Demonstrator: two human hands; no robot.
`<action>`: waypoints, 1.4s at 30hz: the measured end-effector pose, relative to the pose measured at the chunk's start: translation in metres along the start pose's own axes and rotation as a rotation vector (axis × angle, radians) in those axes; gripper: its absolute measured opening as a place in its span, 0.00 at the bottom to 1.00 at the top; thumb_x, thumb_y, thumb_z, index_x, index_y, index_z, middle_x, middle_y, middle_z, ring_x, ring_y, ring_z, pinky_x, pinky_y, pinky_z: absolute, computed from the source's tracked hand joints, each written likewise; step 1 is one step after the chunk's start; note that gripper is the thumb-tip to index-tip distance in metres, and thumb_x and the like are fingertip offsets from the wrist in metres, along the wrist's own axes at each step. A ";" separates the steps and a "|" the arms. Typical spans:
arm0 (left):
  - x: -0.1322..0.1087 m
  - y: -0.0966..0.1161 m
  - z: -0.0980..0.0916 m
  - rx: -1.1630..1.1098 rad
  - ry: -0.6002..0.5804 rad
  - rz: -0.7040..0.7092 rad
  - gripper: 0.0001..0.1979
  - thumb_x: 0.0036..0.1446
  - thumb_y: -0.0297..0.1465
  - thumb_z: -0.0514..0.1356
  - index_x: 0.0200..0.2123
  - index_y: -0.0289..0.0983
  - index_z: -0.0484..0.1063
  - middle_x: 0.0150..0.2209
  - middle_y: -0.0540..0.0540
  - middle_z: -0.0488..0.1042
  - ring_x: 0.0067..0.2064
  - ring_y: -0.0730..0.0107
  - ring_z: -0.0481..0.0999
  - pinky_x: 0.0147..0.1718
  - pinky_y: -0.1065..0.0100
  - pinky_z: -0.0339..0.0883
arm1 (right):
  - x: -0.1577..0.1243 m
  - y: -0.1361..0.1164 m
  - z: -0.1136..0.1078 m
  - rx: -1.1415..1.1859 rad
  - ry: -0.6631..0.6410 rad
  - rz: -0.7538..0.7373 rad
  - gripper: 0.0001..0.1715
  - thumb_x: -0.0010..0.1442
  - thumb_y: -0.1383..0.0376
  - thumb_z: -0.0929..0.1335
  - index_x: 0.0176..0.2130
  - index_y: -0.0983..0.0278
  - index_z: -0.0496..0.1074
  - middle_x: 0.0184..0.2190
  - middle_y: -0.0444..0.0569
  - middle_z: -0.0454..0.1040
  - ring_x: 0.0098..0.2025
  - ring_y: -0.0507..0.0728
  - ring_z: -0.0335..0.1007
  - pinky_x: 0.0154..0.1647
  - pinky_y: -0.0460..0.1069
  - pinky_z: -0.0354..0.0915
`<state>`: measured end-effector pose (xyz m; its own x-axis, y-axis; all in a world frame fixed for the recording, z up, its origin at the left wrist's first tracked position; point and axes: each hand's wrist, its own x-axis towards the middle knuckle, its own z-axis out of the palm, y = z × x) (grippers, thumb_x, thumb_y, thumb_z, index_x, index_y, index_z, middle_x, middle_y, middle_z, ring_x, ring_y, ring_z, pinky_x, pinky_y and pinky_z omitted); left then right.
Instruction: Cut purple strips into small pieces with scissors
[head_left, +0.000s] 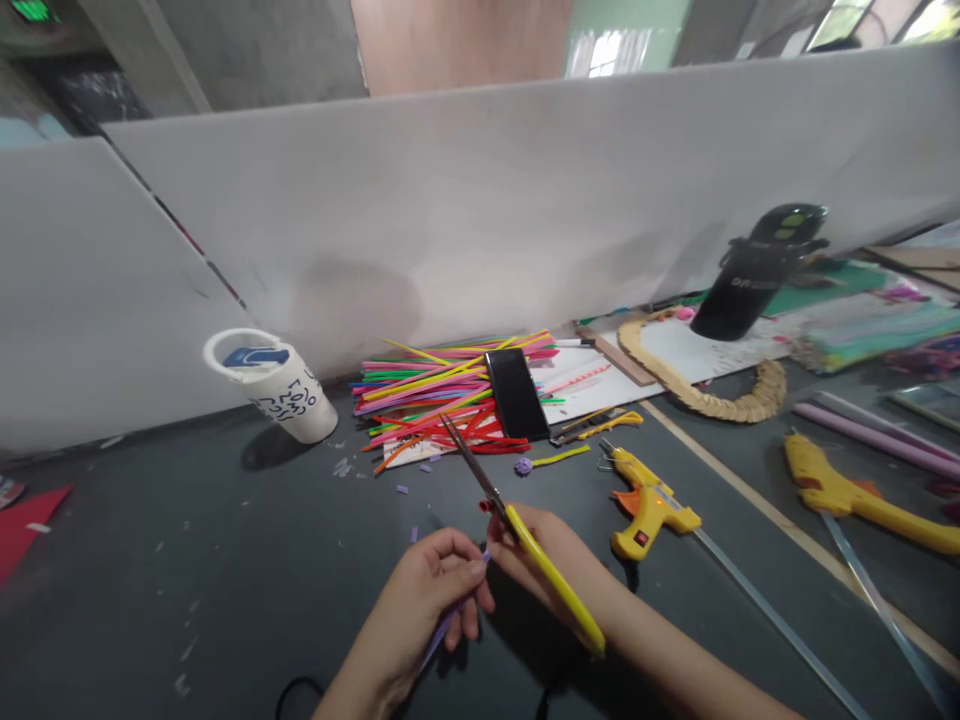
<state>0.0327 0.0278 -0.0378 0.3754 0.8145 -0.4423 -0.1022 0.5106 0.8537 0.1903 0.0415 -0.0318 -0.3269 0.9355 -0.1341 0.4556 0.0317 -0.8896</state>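
Note:
Between the thumb and fingers of my left hand [427, 590] a thin purple pipe cleaner [435, 645] is pinched, its length trailing down below the palm. My right hand [566, 570] holds scissors [555, 580] with yellow handles, the blades pointing up and away to the left. Its fingertips meet the left ones at the strip's upper end. A small red piece shows by the scissors' pivot, too small to name. Just beyond lie short purple snippets [402, 490] and a purple ball on a yellow-green stem [555, 459].
A pile of coloured pipe cleaners [420, 385] lies behind, with a black phone [517, 393] on it. Left stands a white cup [300, 400]. To the right are two yellow glue guns [652, 505], a curved cardboard-coloured piece [705, 400] and a black bottle [750, 285]. A white partition [487, 220] borders the table.

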 end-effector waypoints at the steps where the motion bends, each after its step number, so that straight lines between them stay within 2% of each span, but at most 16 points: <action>1: -0.002 -0.002 0.000 0.004 0.028 0.001 0.11 0.49 0.35 0.61 0.28 0.35 0.64 0.18 0.50 0.71 0.13 0.82 0.63 0.10 0.81 0.47 | 0.000 0.000 0.001 -0.013 -0.005 -0.001 0.04 0.51 0.68 0.62 0.26 0.66 0.64 0.22 0.44 0.67 0.26 0.51 0.61 0.26 0.43 0.57; 5: -0.008 -0.009 -0.001 0.010 0.108 0.004 0.12 0.47 0.36 0.62 0.27 0.35 0.65 0.17 0.52 0.69 0.14 0.83 0.62 0.11 0.80 0.48 | 0.001 -0.004 0.005 -0.060 -0.018 0.003 0.05 0.51 0.69 0.61 0.25 0.66 0.64 0.22 0.44 0.67 0.25 0.51 0.60 0.26 0.44 0.56; 12: -0.013 -0.016 0.002 -0.005 0.146 0.009 0.11 0.47 0.36 0.61 0.26 0.35 0.65 0.19 0.53 0.68 0.15 0.81 0.61 0.13 0.78 0.50 | 0.003 -0.010 0.002 -0.123 -0.019 0.032 0.06 0.51 0.71 0.61 0.24 0.65 0.62 0.20 0.43 0.64 0.24 0.51 0.59 0.24 0.44 0.53; 15: -0.016 -0.015 -0.001 0.013 0.173 0.000 0.11 0.46 0.36 0.62 0.25 0.35 0.65 0.18 0.54 0.66 0.14 0.83 0.59 0.12 0.79 0.45 | 0.001 -0.010 0.006 -0.117 -0.030 0.028 0.06 0.52 0.70 0.61 0.24 0.66 0.62 0.21 0.43 0.64 0.25 0.51 0.58 0.26 0.44 0.54; 17: -0.019 -0.012 -0.006 0.027 0.198 -0.009 0.11 0.46 0.36 0.62 0.24 0.34 0.66 0.17 0.55 0.64 0.14 0.84 0.56 0.12 0.79 0.41 | -0.002 -0.010 0.008 -0.102 -0.040 0.024 0.06 0.54 0.67 0.62 0.26 0.66 0.62 0.22 0.43 0.63 0.25 0.50 0.57 0.26 0.44 0.54; 22: -0.031 -0.002 -0.023 0.022 0.276 0.032 0.11 0.50 0.36 0.61 0.25 0.34 0.66 0.18 0.55 0.64 0.15 0.85 0.52 0.14 0.78 0.39 | -0.015 -0.015 0.000 -0.100 -0.135 0.035 0.17 0.54 0.54 0.65 0.31 0.66 0.65 0.23 0.44 0.66 0.25 0.51 0.58 0.26 0.44 0.55; 25: -0.038 0.004 -0.030 -0.009 0.354 0.092 0.10 0.51 0.36 0.61 0.26 0.35 0.68 0.18 0.55 0.64 0.16 0.85 0.50 0.15 0.78 0.41 | -0.025 -0.020 -0.005 -0.167 -0.224 0.066 0.22 0.52 0.50 0.66 0.36 0.65 0.66 0.27 0.46 0.69 0.27 0.53 0.61 0.27 0.45 0.56; 27: -0.041 0.008 -0.032 -0.014 0.400 0.106 0.10 0.51 0.36 0.61 0.27 0.35 0.69 0.18 0.55 0.63 0.17 0.84 0.50 0.15 0.78 0.41 | -0.029 -0.024 -0.006 -0.171 -0.283 0.067 0.24 0.52 0.47 0.66 0.37 0.65 0.66 0.29 0.47 0.70 0.28 0.53 0.62 0.27 0.45 0.56; 32: -0.046 0.011 -0.027 -0.039 0.525 0.086 0.11 0.45 0.38 0.64 0.28 0.36 0.71 0.17 0.56 0.61 0.19 0.80 0.56 0.18 0.79 0.48 | -0.034 -0.031 0.000 -0.101 -0.436 0.076 0.28 0.54 0.44 0.62 0.36 0.66 0.68 0.29 0.48 0.71 0.27 0.53 0.62 0.24 0.44 0.54; 36: -0.047 0.012 -0.020 0.021 0.575 0.132 0.12 0.43 0.39 0.65 0.26 0.36 0.73 0.18 0.55 0.64 0.20 0.79 0.57 0.18 0.78 0.52 | -0.034 -0.030 0.006 -0.087 -0.420 0.075 0.28 0.53 0.45 0.63 0.36 0.66 0.68 0.29 0.48 0.70 0.27 0.52 0.61 0.23 0.44 0.53; 42: -0.052 0.014 -0.019 0.120 0.538 0.162 0.13 0.42 0.41 0.65 0.24 0.37 0.73 0.21 0.50 0.72 0.22 0.73 0.64 0.21 0.75 0.59 | -0.032 -0.028 0.013 -0.055 -0.422 0.078 0.29 0.49 0.43 0.64 0.32 0.66 0.66 0.24 0.46 0.66 0.23 0.50 0.55 0.21 0.43 0.51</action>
<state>-0.0055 -0.0021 -0.0078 -0.1608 0.9212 -0.3543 -0.0023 0.3586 0.9335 0.1771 0.0065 -0.0083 -0.5945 0.7105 -0.3766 0.5319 -0.0038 -0.8468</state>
